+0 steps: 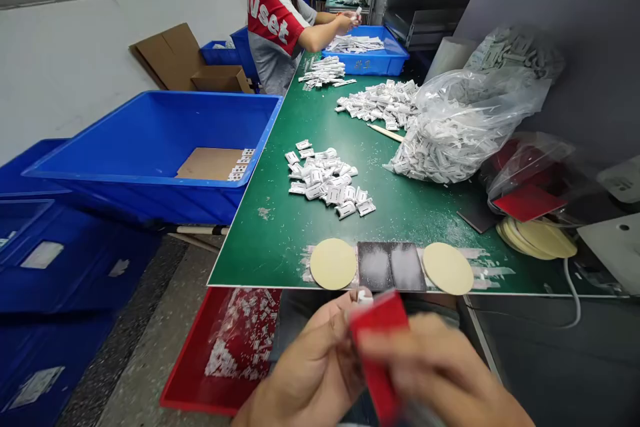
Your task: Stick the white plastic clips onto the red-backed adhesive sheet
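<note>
Just in front of the table's near edge, my left hand [315,353] is closed on a small white plastic part [364,295], whose tip shows above the fingertips. My right hand [440,370] grips a red strip [381,347] that looks like folded sandpaper. The strip is blurred and held against or close in front of the part; contact cannot be made out. On the table ahead lies a loose pile of white plastic parts [327,177]. Along the edge are two pale yellow discs [333,264] and two dark rectangular sheets [375,267] dusted with white powder.
A clear bag [450,127] of white parts slumps at the right beside another pile [383,103]. A blue bin [150,113] adjoins the table's left side. Below sits a red tray [187,367] with white scraps. A co-worker [280,20] works at a blue crate [370,65].
</note>
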### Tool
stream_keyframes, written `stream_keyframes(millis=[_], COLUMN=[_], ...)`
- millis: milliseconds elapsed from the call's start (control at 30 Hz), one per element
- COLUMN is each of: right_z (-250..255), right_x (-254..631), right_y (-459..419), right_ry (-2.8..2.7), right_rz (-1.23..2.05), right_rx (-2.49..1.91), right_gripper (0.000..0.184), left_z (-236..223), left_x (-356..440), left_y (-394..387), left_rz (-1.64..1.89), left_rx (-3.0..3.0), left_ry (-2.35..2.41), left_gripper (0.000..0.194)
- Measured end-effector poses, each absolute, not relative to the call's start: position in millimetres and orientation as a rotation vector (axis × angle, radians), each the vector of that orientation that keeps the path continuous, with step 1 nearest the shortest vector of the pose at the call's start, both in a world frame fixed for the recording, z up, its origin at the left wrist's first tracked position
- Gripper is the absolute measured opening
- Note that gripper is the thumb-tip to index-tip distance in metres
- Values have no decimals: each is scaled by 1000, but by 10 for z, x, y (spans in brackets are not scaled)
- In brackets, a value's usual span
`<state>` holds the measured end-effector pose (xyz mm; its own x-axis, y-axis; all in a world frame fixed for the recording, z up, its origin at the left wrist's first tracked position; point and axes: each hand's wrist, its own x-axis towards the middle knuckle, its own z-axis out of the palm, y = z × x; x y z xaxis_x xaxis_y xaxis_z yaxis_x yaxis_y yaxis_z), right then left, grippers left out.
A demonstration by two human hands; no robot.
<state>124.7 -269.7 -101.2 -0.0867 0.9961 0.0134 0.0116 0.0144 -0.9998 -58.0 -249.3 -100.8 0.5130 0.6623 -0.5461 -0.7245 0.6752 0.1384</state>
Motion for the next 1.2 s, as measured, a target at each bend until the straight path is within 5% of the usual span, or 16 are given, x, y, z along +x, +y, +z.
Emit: stream_keyframes(millis=[100,200,433,567,700,833,1200], right_z=[-951,-904,-926,-1152,-1265,-1157,-932], right_x=[1263,1268,1225,1246,1257,1119,1136], right_y=[-2534,-2478,-2604,-2619,-2687,-2768,-2786], right_ry=[-1277,-1512,-1597,-1060,-889,-805,-1258], right_rz=[983,1207,989,643,773,1013,1152], right_rx=[-1290,-1029,-1069,-1502,-1409,-1315,-1252], right_gripper=[23,20,21,24,31,27,26], left_z=[-1010,-1016,-997,-1017,-1108,-1209,-1127], left_x=[-572,-574,-543,-585,-608,-574,-424], left_y=[-2505,-2518,-2532,-2526,-2576,-2659,-2844], left_rz=[829,784,816,1067,1278,1429,1658], left_rx=[-135,-116,-92,152,718,1015,939], left_ry=[598,575,603,797,1170,1375,1357], left_gripper=[47,46,45,39,24,48,62])
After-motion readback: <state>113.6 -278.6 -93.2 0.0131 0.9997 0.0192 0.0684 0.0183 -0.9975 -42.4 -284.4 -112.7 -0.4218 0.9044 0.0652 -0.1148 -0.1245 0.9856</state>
